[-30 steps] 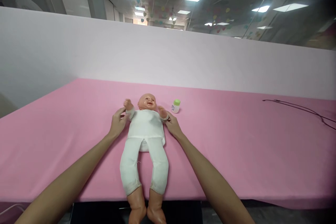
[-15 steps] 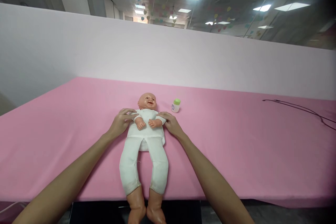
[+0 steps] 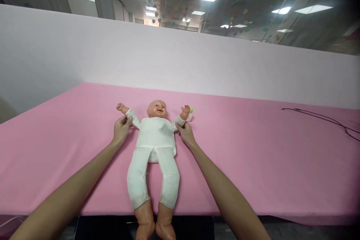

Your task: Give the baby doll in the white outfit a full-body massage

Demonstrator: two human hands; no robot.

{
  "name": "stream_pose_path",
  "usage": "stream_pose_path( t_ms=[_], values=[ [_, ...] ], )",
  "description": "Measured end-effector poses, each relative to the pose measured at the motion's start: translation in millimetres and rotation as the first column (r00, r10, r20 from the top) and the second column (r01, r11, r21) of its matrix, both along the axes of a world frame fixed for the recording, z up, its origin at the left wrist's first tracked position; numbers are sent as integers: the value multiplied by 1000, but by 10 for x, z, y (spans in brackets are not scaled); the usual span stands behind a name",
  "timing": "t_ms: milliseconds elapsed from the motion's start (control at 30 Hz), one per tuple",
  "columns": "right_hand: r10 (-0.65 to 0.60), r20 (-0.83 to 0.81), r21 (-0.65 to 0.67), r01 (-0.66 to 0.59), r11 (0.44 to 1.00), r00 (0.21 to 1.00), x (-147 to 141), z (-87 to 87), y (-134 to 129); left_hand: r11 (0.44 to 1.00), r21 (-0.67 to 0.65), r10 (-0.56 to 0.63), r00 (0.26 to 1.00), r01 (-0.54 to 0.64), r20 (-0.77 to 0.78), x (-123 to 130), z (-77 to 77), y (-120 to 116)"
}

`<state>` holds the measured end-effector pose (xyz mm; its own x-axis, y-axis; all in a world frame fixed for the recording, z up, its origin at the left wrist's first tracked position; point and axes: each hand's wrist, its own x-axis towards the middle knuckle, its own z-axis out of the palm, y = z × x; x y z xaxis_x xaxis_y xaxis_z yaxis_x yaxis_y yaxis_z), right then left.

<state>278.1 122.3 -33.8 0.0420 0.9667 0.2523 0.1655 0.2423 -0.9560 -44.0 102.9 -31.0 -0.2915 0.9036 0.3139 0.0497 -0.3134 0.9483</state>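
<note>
A baby doll (image 3: 156, 133) in white clothes lies face up, its head toward the wall and its feet past the table's front edge. Both its arms are spread outward and raised beside the head. My left hand (image 3: 122, 129) pinches the sleeve of the doll's arm on the left side. On the other side, my right hand (image 3: 186, 132) has its fingers closed on the other sleeve near the elbow. Behind the doll's raised hand on the right stands a small bottle with a green lid (image 3: 191, 110), partly hidden.
The doll is on a pink-covered table (image 3: 253, 157). A white partition wall (image 3: 180, 60) rises behind it. Thin black cables (image 3: 323, 116) lie at the far right. Below the front edge is something dark.
The doll's arms have gone from folded over its chest to spread outward and up. My left hand has moved left, my right hand slightly right, and the doll's hand now covers part of the bottle.
</note>
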Motion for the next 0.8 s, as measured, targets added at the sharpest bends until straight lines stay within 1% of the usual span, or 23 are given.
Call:
stream_pose_path(
  t_ms=[67, 100, 167, 233, 300, 367, 433, 467, 533, 567, 633, 733, 800],
  values=[
    [-22, 16, 0, 22, 1000, 1000, 8, -11, 5, 1000, -25, 5, 1000, -5, -1, -36, -2, 13],
    [-3, 37, 10, 2, 1000, 999, 9, -8, -1, 1000, -16, 8, 1000, -8, -21, -43, 4, 16],
    [79, 103, 74, -86, 993, 992, 7, 17, -23, 1000, 28, -3, 996, 6, -86, -32, 29, 11],
    [171, 181, 176, -203, 963, 968, 8, 51, -47, 994, 69, -68, 981, 81, -181, 4, 63, -10],
    [234, 247, 239, -293, 926, 940, 14, 77, -59, 975, 97, -166, 943, 201, -287, 49, 93, -39],
    [263, 290, 246, -338, 909, 920, 22, 88, -58, 953, 125, -214, 902, 277, -375, 88, 110, -63],
    [271, 304, 238, -349, 907, 913, 25, 84, -52, 947, 137, -216, 890, 291, -401, 111, 110, -71],
    [268, 289, 234, -339, 911, 919, 23, 78, -49, 949, 126, -221, 896, 288, -385, 115, 106, -67],
    [249, 217, 215, -295, 931, 944, 15, 63, -42, 963, 80, -223, 929, 257, -294, 109, 88, -46],
    [234, 166, 195, -264, 945, 958, 12, 54, -37, 973, 60, -206, 952, 224, -226, 99, 75, -32],
    [187, 56, 126, -193, 973, 981, 13, 35, -22, 990, 33, -133, 989, 136, -70, 68, 41, 0],
    [92, -64, 8, -92, 996, 994, 38, 7, 17, 1000, -13, -20, 993, 22, 119, 2, -14, 37],
    [35, -101, -32, -38, 999, 994, 60, -9, 44, 998, -57, 11, 983, -1, 181, -37, -39, 50]
  ],
)
